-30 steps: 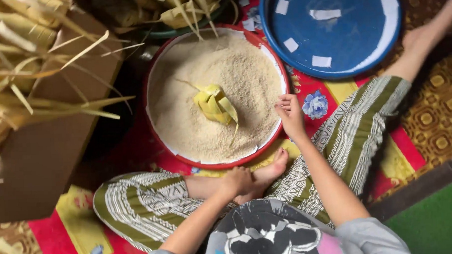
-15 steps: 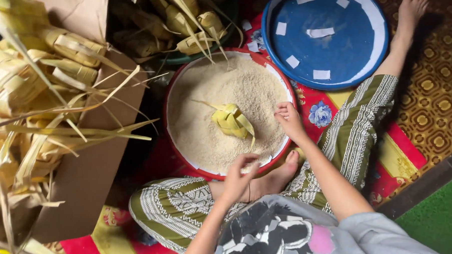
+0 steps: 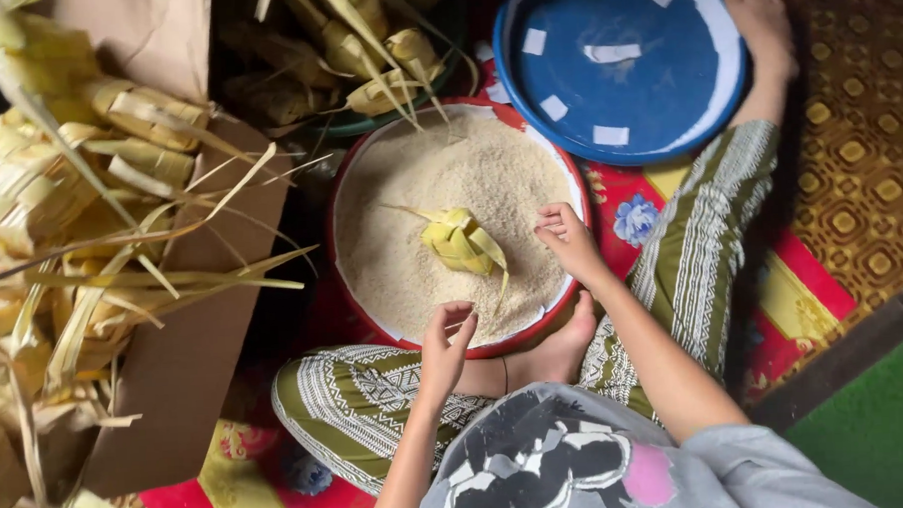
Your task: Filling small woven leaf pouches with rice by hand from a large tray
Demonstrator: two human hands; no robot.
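- The person is sitting on the floor with one leg folded, and the round red-rimmed basin of white rice grains [image 3: 344,193] is lying just in front of the bare foot [image 3: 565,345].
- A small yellow-green woven palm-leaf pouch [image 3: 456,239] is resting on the rice near the basin's middle, its loose strips trailing towards the near rim.
- The right hand [image 3: 568,242] is lying on the rice just beside the pouch, fingers loosely curled and dipping into the grains; it is holding nothing I can make out.
- The left hand [image 3: 447,346] is hovering over the near rim, fingertips drawn together as if pinching; whether any grains are between them, I cannot tell.
- A round blue tray with white paper patches [image 3: 620,63] is sitting beyond the basin, touching its far edge.
- A brown cardboard box heaped with more woven palm-leaf pouches [image 3: 176,384] is crowding the left side, its long strips jutting towards the basin.
- A dark green bowl of further pouches [image 3: 365,57] is sitting behind the basin, leaf tips overhanging the rice.
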